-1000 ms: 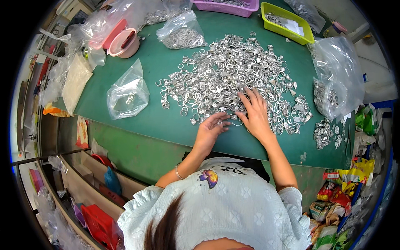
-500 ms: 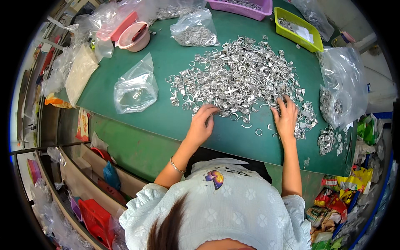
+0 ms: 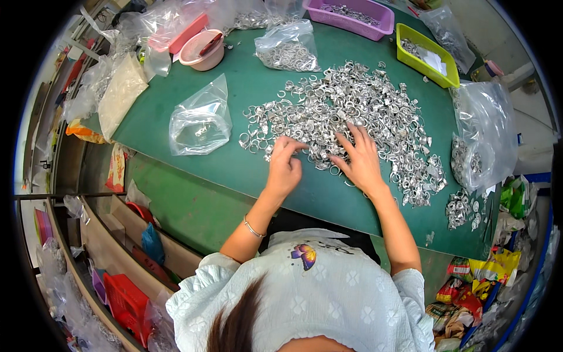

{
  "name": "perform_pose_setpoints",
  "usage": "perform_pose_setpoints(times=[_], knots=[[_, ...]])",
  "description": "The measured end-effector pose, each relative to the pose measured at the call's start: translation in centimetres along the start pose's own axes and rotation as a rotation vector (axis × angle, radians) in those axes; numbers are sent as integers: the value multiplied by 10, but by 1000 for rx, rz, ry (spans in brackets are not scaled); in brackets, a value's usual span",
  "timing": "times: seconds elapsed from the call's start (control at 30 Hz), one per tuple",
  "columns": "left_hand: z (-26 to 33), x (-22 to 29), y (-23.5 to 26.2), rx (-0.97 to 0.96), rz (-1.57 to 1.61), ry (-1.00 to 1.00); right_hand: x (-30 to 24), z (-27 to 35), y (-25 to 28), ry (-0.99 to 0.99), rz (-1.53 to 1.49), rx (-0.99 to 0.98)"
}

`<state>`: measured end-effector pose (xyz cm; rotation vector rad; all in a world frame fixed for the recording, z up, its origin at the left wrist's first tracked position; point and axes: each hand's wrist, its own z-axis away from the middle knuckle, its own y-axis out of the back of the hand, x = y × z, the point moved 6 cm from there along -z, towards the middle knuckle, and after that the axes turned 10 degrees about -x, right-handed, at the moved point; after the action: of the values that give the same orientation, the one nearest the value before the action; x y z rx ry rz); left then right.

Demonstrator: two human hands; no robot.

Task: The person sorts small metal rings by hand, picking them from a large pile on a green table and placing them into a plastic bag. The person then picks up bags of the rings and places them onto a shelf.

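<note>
Shiny metal in the rings (image 3: 328, 108); glossy, crinkled plastic in the bags (image 3: 212, 104); smooth, matt finish on the tabletop (image 3: 249, 82).

- Saw dk. lettering (image 3: 342, 249) on front of pale blue shirt (image 3: 281, 287), just R of butterfly print (image 3: 304, 256); too foreshortened to read.
- Spotted dk. printed marks on yellow pkg. (image 3: 495, 267), lower R; too sm. to make out.
- Noted pale, label-like panel on red-&-green pkt. (image 3: 460, 268), just L of yellow one; illegible at this res.
- Found printed patches on red pkg. (image 3: 449, 291), just below; couldn't decipher.
- Saw pale marks on green pkg. (image 3: 516, 198), R of table (image 3: 149, 130); too blurry.
- Noticed red-&-cream pkt. (image 3: 116, 170) w/ print, L side, under table edge; too tiny to read.
- Couldn't read any no., sign or brand w/ certainty.
</note>
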<state>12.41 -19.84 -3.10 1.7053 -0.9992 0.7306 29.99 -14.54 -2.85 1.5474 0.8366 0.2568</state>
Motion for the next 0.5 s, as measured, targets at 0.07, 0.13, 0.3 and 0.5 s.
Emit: perform_pose_setpoints(times=[0.07,0.13,0.3,0.5], knots=[[-7,11,-12,-59,-22,6,6,15,-2,-16,-10,-13],[-19,21,-25,-75,-123,-15,15,29,-2,2,-32,-17],[-39,5,-44,-233,-422,38,40,55,11,-71,-66,25],[-30,-10,-30,-129,-547,80,27,24,29,-126,-329,185]])
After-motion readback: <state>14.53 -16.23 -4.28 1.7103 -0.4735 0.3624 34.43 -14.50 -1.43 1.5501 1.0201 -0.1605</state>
